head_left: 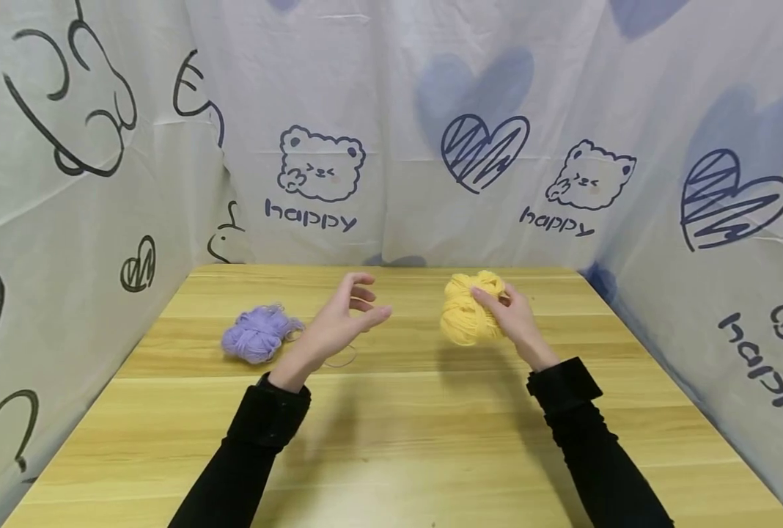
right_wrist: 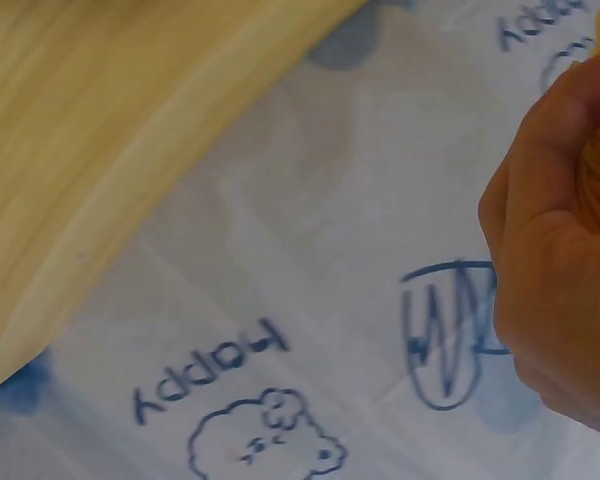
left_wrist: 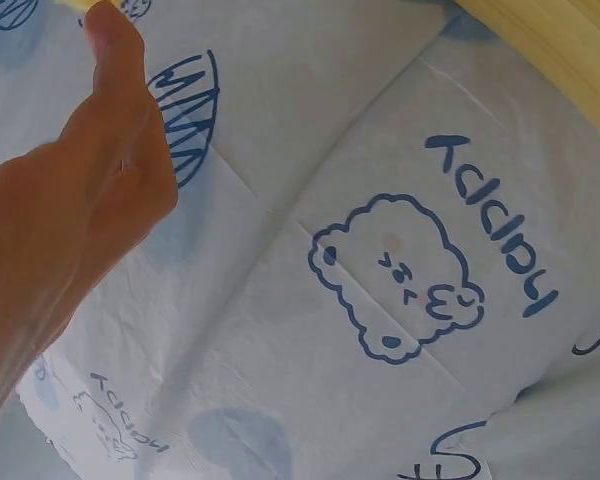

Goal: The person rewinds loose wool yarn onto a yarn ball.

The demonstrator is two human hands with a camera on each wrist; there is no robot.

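The sheet (head_left: 391, 147) behind the table (head_left: 391, 440) reads "happy". The right hand (head_left: 513, 317) clasps fluffy yellow yarn (head_left: 465, 312); the left hand (head_left: 342, 319) is loosely spread, empty.

Loose yellow yarn ball (head_left: 465, 314), raised above table, right of centre

Under my fingers runs a wooden table (head_left: 391, 440), pale and striped along its planks. Left of my left fingers, just beside them, a ball of purple yarn (head_left: 256, 334) lies on it. Beyond my fingertips and to both sides hangs a white cloth (head_left: 391, 110) printed with bears (head_left: 321, 164), hearts (head_left: 484, 149) and the word "happy".
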